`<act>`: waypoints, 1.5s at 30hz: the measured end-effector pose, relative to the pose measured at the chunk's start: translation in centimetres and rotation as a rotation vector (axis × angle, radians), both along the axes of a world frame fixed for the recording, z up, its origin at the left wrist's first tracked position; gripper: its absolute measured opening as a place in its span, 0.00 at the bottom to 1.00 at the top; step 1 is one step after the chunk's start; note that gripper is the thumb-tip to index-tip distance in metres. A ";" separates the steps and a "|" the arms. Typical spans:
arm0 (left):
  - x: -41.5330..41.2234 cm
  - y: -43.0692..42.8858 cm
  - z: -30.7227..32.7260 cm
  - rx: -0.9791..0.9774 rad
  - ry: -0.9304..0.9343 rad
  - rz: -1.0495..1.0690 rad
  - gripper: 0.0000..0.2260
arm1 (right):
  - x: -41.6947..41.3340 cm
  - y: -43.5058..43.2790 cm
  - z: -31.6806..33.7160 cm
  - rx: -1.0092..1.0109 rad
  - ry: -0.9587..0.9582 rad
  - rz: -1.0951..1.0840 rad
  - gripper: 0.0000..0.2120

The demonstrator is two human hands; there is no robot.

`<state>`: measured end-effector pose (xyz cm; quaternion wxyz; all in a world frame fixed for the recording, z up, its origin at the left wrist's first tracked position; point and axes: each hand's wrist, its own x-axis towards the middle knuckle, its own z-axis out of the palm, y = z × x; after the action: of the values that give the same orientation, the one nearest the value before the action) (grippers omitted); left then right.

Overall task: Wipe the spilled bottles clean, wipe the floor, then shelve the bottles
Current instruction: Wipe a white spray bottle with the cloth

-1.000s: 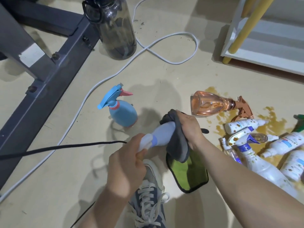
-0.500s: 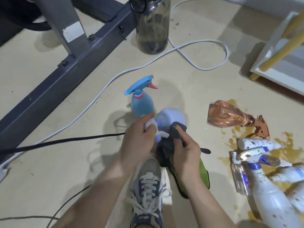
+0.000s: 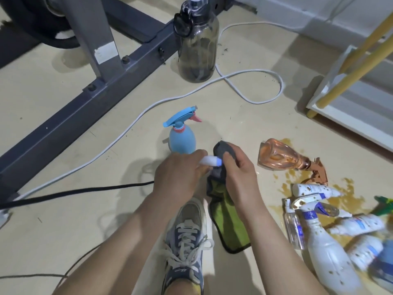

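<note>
My left hand [image 3: 180, 174] grips the pale end of a small white and blue bottle [image 3: 209, 161]. My right hand [image 3: 239, 170] presses a grey and green cloth [image 3: 228, 222] around the bottle's other end, which the cloth hides. A blue spray bottle [image 3: 182, 138] stands upright just beyond my hands. To the right, an orange spray bottle [image 3: 280, 156] lies on its side in a brown spill [image 3: 344, 192]. Several stained white bottles [image 3: 331, 252] lie in a heap at the lower right.
A white shelf with yellow legs [image 3: 350, 86] stands at the right. A dark water jug [image 3: 197, 39] stands at the top centre beside a grey metal frame [image 3: 63, 122]. A white cable [image 3: 251, 99] and a black cable [image 3: 74, 191] cross the floor. My shoe [image 3: 185, 241] is below my hands.
The view has shifted, so the jug and frame sit further right and lower. My right hand has moved the cloth up over the bottle's far end; my left still holds the near end.
</note>
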<state>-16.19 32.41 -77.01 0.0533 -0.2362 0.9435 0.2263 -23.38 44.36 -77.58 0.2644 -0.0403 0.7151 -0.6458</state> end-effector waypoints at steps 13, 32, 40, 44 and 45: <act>2.9 0.4 0.3 0.072 -0.110 0.062 0.13 | 3.3 0.0 0.7 0.155 -0.036 0.070 0.15; 5.6 8.5 31.6 0.019 0.325 -0.292 0.15 | 10.7 10.0 25.8 0.499 0.835 0.081 0.06; 10.0 16.8 32.8 -0.292 0.336 -0.196 0.07 | 13.5 13.2 27.8 0.512 0.670 0.054 0.05; 9.7 16.8 29.3 -0.170 0.309 -0.082 0.09 | 16.4 13.8 24.1 0.376 0.909 -0.152 0.15; 9.7 16.3 28.4 -0.145 0.301 -0.062 0.09 | 16.4 14.1 22.9 0.365 0.935 -0.130 0.14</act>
<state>-6.52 48.75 -48.64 -0.0989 -0.1736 0.9615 0.1887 -7.01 58.42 -54.64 -0.1222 -0.2335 0.8594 -0.4382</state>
